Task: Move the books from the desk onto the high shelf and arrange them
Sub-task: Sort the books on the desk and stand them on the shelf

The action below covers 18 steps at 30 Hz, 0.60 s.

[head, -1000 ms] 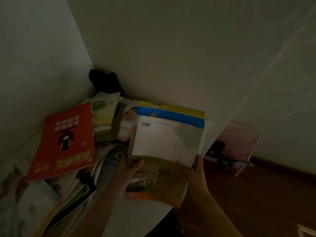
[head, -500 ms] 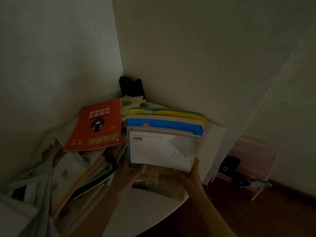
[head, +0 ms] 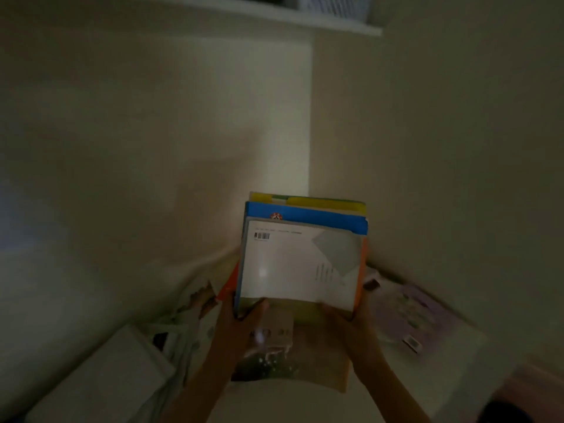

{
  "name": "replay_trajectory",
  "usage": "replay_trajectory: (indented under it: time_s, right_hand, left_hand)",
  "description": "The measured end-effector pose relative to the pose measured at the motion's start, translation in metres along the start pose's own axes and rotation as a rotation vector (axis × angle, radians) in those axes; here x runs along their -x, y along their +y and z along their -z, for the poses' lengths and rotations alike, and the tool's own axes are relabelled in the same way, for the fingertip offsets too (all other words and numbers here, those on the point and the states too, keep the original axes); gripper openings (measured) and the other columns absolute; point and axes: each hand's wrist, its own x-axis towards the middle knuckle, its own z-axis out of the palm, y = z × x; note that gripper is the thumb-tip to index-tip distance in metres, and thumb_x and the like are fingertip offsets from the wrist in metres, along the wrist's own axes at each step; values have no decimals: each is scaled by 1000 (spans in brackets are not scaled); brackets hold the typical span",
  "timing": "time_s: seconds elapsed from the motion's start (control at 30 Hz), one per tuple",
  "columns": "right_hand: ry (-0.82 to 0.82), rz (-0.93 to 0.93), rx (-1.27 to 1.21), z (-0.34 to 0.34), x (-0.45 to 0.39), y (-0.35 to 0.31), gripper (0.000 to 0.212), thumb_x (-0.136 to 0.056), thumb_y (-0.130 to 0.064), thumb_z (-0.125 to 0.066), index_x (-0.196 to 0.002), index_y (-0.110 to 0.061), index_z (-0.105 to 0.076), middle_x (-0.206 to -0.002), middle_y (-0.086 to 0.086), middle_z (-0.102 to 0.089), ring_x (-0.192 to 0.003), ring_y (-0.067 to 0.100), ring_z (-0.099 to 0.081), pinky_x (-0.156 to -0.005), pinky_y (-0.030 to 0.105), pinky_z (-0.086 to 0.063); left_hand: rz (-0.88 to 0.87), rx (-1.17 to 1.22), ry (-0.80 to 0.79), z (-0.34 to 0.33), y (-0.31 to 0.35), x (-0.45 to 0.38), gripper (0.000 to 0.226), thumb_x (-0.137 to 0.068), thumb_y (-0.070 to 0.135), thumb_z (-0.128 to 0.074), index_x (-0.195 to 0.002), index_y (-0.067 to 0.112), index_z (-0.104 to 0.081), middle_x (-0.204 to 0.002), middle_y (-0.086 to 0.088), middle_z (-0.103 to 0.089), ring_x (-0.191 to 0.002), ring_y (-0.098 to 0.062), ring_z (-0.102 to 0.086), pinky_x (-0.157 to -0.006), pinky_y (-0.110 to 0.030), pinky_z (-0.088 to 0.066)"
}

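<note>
Book stack [head: 300, 264] gripped both sides: left hand [head: 241, 319], right hand [head: 351, 322], fingers curled round lower corners; above counter [head: 274, 398].

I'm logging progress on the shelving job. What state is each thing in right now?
Stack of books: lifted, held upright by both hands.
Left hand: grips the stack's lower left.
Right hand: grips its lower right.
High shelf: above, not reached.
Loose books: lying on the desk.

Both hands have lifted the stack of books [head: 302, 264] up off the desk [head: 274, 401]. The high shelf [head: 305, 21] has now come into view above.
</note>
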Motion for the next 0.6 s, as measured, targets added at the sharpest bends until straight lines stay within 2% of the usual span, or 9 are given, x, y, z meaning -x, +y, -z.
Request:
replay_trajectory:
  time_s: [0.07, 0.13, 0.17, 0.27, 0.37, 0.47, 0.53, 0.6]
  right_hand:
    - [-108, 80, -22, -21, -12, -39, 60, -80, -5, -69, -120, -32, -35, -109, -12, -53, -91, -8, -51, -61, 8, -50]
    - [-223, 140, -53, -45, -18, -77, 53, -80, -4, -69, -114, -32, -39, -106, -16, -52, -90, -8, -51, -60, 6, -49]
    - [-285, 166, -78, -58, -20, -96, 50, -80, -4, -69, -110, -34, -42, -105, -17, -53, -90, -5, -53, -62, 10, -50]
    - [-488, 178, -191, -102, -17, -152, 52, -79, -7, -70, -116, -32, -44, -106, -11, -60, -93, 7, -61, -68, 23, -56]
    - [-649, 226, -304, -151, -6, -210, 57, -76, -7, -71, -124, -25, -45, -110, -7, -61, -96, 10, -63, -64, 21, -56]
    - [-778, 282, -375, -211, 7, -268, 50, -75, -5, -72, -116, -24, -51, -109, -4, -64, -95, 14, -65, -73, 32, -58]
    - [-895, 301, -449, -255, 17, -307, 49, -73, -3, -75, -117, -15, -56, -110, 5, -68, -94, 21, -68, -78, 38, -58]
    - [-1027, 306, -529, -300, 29, -344, 53, -71, -2, -76, -120, -6, -58, -110, 11, -69, -94, 25, -69, -73, 37, -58]
  left_hand:
    - [-14, 29, 55, 24, 32, -4, 44, -81, 24, -72, -113, 31, -44, -103, 11, -57, -97, -13, -59, -72, -18, -48]
    - [-32, 54, 179, 50, 67, -4, 38, -82, 19, -69, -112, 23, -45, -102, -1, -59, -87, -13, -60, -58, -13, -50]
    - [-51, 66, 243, 65, 86, -2, 36, -82, 16, -67, -112, 20, -46, -100, -3, -59, -82, -11, -60, -55, -12, -50]
    - [-154, 76, 402, 110, 145, 12, 32, -80, 19, -68, -108, 21, -52, -97, -1, -62, -75, -5, -63, -54, -10, -49]
    - [-260, 36, 549, 162, 203, 27, 26, -79, 22, -69, -99, 24, -53, -93, 1, -63, -72, -4, -64, -54, -13, -50]
    - [-348, -41, 687, 219, 259, 40, 34, -77, 26, -71, -104, 15, -54, -90, -3, -64, -63, -6, -66, -48, -13, -49]
    - [-399, -81, 793, 258, 294, 47, 35, -75, 29, -73, -100, 12, -55, -84, -3, -65, -55, -3, -64, -45, -13, -47]
    - [-454, -114, 896, 298, 328, 53, 39, -72, 34, -76, -96, 11, -56, -83, -5, -65, -58, -7, -65, -47, -18, -49]
